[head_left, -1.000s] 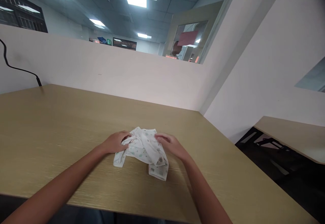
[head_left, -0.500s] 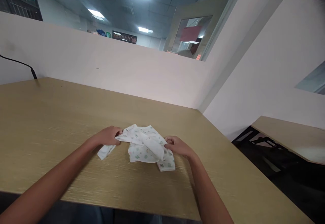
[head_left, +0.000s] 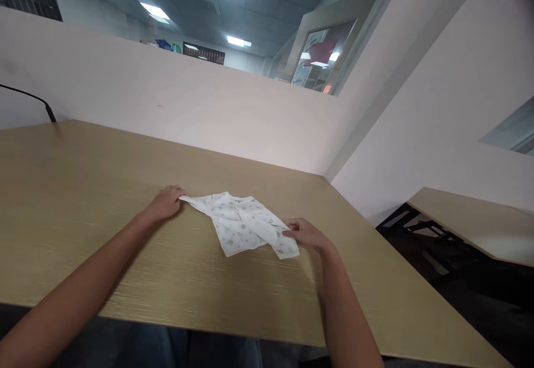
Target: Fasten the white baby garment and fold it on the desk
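A small white baby shirt (head_left: 240, 224) with a scattered green and grey print lies spread on the wooden table (head_left: 175, 279). Its neckline faces away from me, and one front panel crosses over the other. My left hand (head_left: 167, 201) grips the end of the left sleeve, which is pulled out sideways and bunched narrow at the fingers. On the other side, my right hand (head_left: 303, 232) pinches the right sleeve between thumb and fingers. That sleeve slants down toward me, its cuff lying below the hand.
A low white wall (head_left: 200, 112) runs along the table's far side, with a window above it. At the back left a black cable (head_left: 49, 111) comes down to the tabletop. Another table (head_left: 471, 220) stands to the right beyond a gap.
My left hand has drawn the left sleeve outward and away from me, straightening it. The shirt lies flatter and wider. My right hand has moved slightly right, still holding its sleeve.
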Demonstrator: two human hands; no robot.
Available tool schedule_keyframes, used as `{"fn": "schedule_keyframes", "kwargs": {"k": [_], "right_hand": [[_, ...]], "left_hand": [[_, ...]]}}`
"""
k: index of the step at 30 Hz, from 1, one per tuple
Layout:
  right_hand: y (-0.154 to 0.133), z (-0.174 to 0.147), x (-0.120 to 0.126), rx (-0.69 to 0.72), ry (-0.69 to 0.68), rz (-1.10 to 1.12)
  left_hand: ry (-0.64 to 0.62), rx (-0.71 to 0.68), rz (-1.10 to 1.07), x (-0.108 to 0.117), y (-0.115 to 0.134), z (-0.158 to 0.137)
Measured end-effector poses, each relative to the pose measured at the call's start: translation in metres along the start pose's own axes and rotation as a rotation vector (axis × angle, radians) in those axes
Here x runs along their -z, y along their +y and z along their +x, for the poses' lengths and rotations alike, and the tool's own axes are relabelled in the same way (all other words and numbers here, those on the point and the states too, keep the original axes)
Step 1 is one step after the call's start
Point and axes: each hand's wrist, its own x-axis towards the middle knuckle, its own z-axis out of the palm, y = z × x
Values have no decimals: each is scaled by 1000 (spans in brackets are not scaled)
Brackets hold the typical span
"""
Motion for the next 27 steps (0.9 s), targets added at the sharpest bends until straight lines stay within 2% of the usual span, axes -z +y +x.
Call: {"fn": "schedule_keyframes", "kwargs": {"k": [1,5,6,8,12,14,18,19,20,23,24,27], "right_hand": [[0,-1,2,2,48,18],[-2,0,9,48,410,-13],[-2,1,9,62,451,-37],[-1,2,8,76,432,-87],[0,0,1,33,342,-210],[-4,-5,-1,1,303,-229],[-20,-15,1,-28,-17,-65],[-22,-16,2,-36,-46,-44],[-23,-16,2,-43,-18,-47],[-14,-10,1,-49,212,-125],[-8,-6,0,-49,252,-150],[12,3,-2,-69,241,-219]], "left_hand": [[33,36,56,-1,-3,1],[137,179,218,3,-8,-2],[148,197,238,5,-7,-3],[126,166,234,10,-2,-6],[-62,-26,30,8,18,-9],[-128,-11,-48,0,28,-9],[-134,46,-41,-18,37,-9],[-128,47,-37,-20,36,-8],[-125,50,-35,-22,35,-8],[-125,94,-13,-24,31,-6],[-126,122,1,-24,29,-5],[-89,193,22,-21,24,-1]]}}
